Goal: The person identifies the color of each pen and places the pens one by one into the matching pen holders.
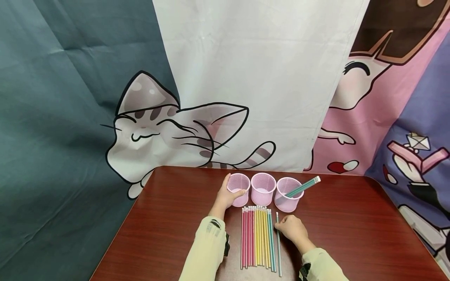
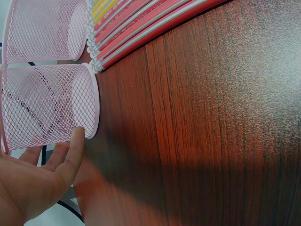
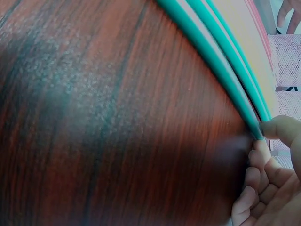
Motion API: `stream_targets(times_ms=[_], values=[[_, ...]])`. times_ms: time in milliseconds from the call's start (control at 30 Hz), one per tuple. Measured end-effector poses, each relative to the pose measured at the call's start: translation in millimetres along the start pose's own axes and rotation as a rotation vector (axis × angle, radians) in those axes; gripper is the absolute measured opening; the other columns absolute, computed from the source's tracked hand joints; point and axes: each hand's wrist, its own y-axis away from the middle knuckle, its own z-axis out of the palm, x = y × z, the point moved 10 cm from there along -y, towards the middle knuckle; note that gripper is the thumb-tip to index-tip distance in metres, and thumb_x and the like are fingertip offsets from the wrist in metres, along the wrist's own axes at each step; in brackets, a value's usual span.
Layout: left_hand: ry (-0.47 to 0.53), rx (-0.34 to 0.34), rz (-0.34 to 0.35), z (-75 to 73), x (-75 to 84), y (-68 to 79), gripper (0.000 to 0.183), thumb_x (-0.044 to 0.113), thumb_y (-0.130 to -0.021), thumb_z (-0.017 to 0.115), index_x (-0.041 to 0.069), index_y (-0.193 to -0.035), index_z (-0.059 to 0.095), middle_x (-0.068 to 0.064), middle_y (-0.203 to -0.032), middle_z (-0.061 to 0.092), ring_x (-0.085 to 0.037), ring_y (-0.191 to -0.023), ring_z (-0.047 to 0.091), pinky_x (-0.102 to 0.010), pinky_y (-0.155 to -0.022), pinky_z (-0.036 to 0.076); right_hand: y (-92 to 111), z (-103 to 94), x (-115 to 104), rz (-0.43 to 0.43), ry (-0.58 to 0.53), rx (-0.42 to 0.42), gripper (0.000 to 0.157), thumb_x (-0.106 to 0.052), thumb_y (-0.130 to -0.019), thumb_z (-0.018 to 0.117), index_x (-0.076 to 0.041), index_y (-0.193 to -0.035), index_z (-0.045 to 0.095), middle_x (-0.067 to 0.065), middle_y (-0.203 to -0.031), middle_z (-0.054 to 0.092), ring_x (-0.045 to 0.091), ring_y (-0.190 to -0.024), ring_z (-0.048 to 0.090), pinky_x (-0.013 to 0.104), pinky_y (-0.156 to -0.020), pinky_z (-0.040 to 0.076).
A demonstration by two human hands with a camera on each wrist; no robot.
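Three pink mesh pencil cups stand side by side: a left cup (image 1: 240, 200), a middle cup (image 1: 262, 198) and a right cup (image 1: 286, 204). My left hand (image 1: 226, 196) holds the left cup, thumb across its front and fingers along its outer side (image 2: 56, 165). Between thumb and fingertips, my right hand (image 1: 293, 229) pinches a green pencil (image 1: 279, 253) near its eraser end, just right of the pencil row. That row has red pencils (image 1: 247, 238), yellow pencils (image 1: 262, 238) and a few green pencils (image 1: 272, 246). Several green pencils (image 1: 304, 187) lean inside the right cup.
The brown wooden table (image 1: 168, 226) carries everything, with the cups near its back edge. Behind it hangs a cartoon-printed cloth (image 1: 246, 58). The pencil row lies in front of the cups, between both forearms.
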Motion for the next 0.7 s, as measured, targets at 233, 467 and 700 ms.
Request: stream_targets(times_ms=[233,467,700], values=[[0.002,-0.006,0.005,0.2,0.1,0.3,0.095,0.026,-0.068,0.082,0.02,-0.145,0.027,-0.02,-0.133,0.046,-0.037,-0.116,0.046,-0.05,-0.095,0.038,2,-7.4,-3,-0.017,-0.044,0.03,0.021,-0.027,-0.069,0.069,-0.012,-0.061,0.057,-0.005,-0.057,0.052,0.015,-0.057,0.049,0.033,-0.052,0.04],[0.006,-0.007,0.002,0.3,-0.7,0.4,0.095,0.026,-0.068,0.083,0.021,-0.145,0.027,-0.02,-0.133,0.046,-0.037,-0.116,0.046,-0.05,-0.095,0.038,0,-12.9,-8,-0.012,-0.188,0.036,0.024,-0.023,-0.073,0.07,-0.011,-0.056,0.056,-0.001,-0.048,0.052,0.011,-0.044,0.05,0.027,-0.044,0.04],[0.008,-0.003,-0.001,0.1,-1.6,-0.5,0.095,0.027,-0.068,0.083,0.023,-0.145,0.028,-0.02,-0.133,0.047,-0.036,-0.116,0.047,-0.049,-0.095,0.038,-3,-26.6,-12,-0.015,-0.296,0.059,0.012,-0.017,-0.071,0.07,-0.008,-0.066,0.062,-0.003,-0.052,0.053,0.012,-0.045,0.052,0.025,-0.044,0.042]])
